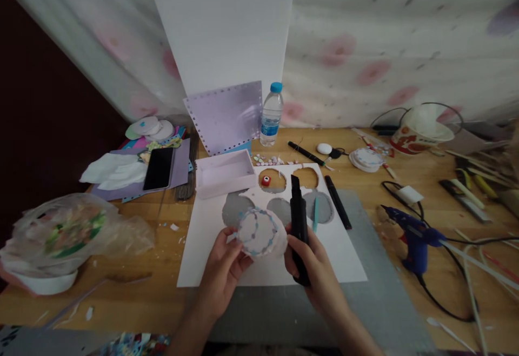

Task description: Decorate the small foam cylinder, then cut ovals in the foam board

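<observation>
Counted at the counter (138,307): hands, two, left hand (222,263) and right hand (316,259); utility knife (299,221), one; decorated disc (257,232), at least one; white sheet (194,259), one, with five round openings; black pens (338,202), two; shallow box (225,175), one. Toward back edge: water bottle (271,123), one; hole-punched purple sheet (227,118), one. Near back left corner: smartphone (159,168), one. Near right edge: glue gun (417,242), one. Small scraps: not countable.

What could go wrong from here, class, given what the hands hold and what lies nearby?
The black cutter in the right hand is close to the decorated disc; a slip might mark it or hurt the left hand. I cannot tell whether the blade is out.
The blue glue gun has a loosely curving cord, which could snag.
</observation>
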Tool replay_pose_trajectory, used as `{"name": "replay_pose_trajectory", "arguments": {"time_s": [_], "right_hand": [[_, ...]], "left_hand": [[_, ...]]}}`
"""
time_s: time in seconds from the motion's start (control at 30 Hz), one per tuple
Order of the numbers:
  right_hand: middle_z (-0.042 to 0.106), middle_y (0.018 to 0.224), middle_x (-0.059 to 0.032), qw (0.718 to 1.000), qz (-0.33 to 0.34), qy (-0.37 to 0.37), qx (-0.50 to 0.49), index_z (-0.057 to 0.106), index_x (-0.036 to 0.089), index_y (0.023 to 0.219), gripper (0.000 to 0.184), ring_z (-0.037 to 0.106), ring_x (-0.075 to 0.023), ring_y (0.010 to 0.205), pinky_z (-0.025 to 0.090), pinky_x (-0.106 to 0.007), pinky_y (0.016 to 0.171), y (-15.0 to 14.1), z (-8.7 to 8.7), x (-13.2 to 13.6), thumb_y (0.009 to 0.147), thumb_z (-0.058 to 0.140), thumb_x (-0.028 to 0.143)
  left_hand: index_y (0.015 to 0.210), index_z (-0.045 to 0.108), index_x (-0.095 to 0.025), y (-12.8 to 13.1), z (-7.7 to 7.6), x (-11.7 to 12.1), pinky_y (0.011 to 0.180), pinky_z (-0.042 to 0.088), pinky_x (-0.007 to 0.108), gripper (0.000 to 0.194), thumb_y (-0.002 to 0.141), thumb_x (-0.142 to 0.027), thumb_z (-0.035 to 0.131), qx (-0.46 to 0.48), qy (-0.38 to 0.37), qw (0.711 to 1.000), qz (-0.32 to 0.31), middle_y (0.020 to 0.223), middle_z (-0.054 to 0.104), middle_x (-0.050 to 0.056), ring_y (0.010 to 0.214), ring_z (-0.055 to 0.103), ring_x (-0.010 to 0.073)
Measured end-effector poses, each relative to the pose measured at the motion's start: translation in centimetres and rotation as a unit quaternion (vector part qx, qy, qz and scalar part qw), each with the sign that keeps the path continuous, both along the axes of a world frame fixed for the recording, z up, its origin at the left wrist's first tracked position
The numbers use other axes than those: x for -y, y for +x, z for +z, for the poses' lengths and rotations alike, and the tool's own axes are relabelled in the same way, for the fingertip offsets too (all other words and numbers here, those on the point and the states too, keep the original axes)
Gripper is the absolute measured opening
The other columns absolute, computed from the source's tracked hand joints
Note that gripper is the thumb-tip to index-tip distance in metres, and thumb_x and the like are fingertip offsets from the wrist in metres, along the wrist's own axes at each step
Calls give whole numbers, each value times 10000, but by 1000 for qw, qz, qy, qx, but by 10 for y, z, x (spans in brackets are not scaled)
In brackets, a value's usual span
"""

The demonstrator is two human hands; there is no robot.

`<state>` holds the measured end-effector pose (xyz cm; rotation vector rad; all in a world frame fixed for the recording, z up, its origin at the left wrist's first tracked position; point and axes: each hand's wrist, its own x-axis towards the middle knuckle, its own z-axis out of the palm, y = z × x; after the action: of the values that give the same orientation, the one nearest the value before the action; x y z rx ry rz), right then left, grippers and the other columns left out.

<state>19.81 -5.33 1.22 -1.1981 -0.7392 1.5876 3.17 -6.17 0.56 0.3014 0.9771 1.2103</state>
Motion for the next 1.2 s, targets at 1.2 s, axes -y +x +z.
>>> {"name": "replay_pose_trajectory", "arguments": {"time_s": [1.2], "right_hand": [[681, 750, -50, 695, 122, 466, 534, 564, 167, 1100, 275, 652, -163, 611, 482, -251, 549, 36, 2, 24, 935, 503, 378]], "left_hand": [[959, 569, -61, 6, 29, -11, 638, 580, 214, 221, 923, -245, 453, 368, -227, 902, 2, 760, 614, 94, 653, 649, 137]]}}
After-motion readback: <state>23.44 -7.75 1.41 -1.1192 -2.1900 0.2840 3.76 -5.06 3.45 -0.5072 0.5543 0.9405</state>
